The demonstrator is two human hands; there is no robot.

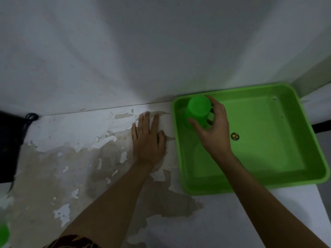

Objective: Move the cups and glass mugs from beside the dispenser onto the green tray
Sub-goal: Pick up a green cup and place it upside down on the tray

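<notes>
A green plastic cup [198, 109] stands upside down in the far left corner of the green tray [268, 140]. My right hand [214, 127] is curled around the cup's right side, thumb in front and fingers behind, near its handle. My left hand [147, 138] lies flat, palm down, fingers together, on the worn counter just left of the tray. It holds nothing.
A small round sticker [234, 136] sits on the tray floor. A dark object with a black cord [10, 140] stands at the left edge. Part of another green thing [3, 233] shows at the bottom left. The white wall rises right behind the counter.
</notes>
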